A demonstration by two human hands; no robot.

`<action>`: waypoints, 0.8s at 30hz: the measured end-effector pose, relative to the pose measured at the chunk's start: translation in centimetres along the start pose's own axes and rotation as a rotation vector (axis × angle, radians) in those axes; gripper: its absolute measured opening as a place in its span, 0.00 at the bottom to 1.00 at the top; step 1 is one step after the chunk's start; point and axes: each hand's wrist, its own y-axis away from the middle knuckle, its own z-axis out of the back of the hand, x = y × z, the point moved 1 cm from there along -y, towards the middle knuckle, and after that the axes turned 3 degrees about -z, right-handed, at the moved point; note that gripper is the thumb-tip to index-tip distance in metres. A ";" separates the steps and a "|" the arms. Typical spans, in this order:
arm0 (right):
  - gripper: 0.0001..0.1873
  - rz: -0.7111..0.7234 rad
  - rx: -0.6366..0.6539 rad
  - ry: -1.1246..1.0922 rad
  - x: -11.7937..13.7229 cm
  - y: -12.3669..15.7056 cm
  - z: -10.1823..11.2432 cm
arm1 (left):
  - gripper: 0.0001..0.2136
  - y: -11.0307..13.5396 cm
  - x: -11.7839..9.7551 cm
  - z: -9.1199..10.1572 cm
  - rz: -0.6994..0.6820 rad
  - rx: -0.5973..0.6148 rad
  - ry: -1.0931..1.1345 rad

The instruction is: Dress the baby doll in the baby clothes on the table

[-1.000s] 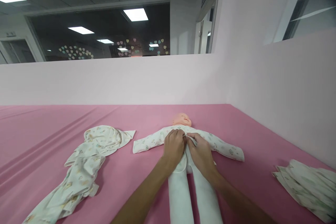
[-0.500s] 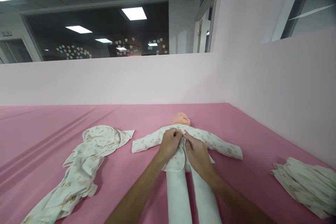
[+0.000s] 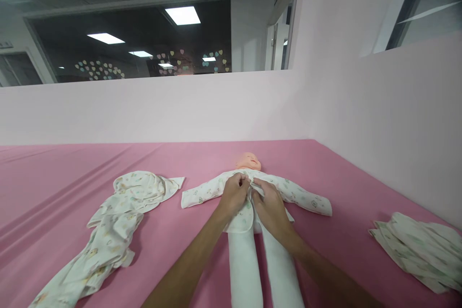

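Observation:
A doll (image 3: 249, 160) lies on its back, its head away from me and both white legs toward me. It wears a white printed baby jacket (image 3: 306, 200) with the sleeves spread out sideways. My left hand (image 3: 235, 193) pinches the left front edge of the jacket at the upper chest. Close beside it, my right hand (image 3: 269, 207) has thumb and fingers closed on the other front edge. The fingertips nearly meet below the neck, and what lies between them is mostly hidden. Below the hands the jacket's rounded front flap hangs over the doll's hips.
Crumpled white printed baby clothes (image 3: 119, 221) lie to the left on the pink sheet (image 3: 173, 260). A folded white printed cloth (image 3: 418, 250) is at the right. Pale walls (image 3: 162, 110) with windows stand behind and to the right.
My right fingers have curled in and shifted slightly at the jacket front. A small round fastener visible at the right fingertips earlier is now hidden. The view has tilted slightly.

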 end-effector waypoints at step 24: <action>0.11 -0.064 0.119 -0.009 -1.7 3.0 4.0 | 0.05 5.4 -2.5 -1.0 -0.194 -0.069 -0.991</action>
